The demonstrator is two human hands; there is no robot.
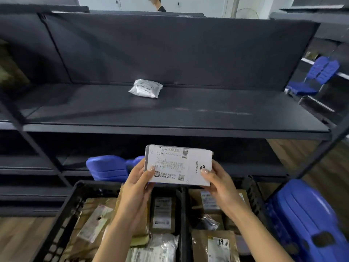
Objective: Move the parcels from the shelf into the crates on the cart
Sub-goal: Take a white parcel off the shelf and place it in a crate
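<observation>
I hold a flat white box parcel (177, 164) with a printed label between both hands, above the crates. My left hand (138, 183) grips its left edge and my right hand (220, 183) grips its right edge. Below, two black crates stand side by side: the left crate (75, 203) and the right crate (253, 193), both holding several brown and white parcels. One small white bag parcel (145, 88) lies alone on the dark shelf (207, 118), near its back wall.
Blue plastic stools stand at the lower right (302, 220), behind the crates under the shelf (107, 167), and at the far right (317, 76). Dark shelving continues to the left. A person stands far behind the shelf (159, 4). The floor is wood.
</observation>
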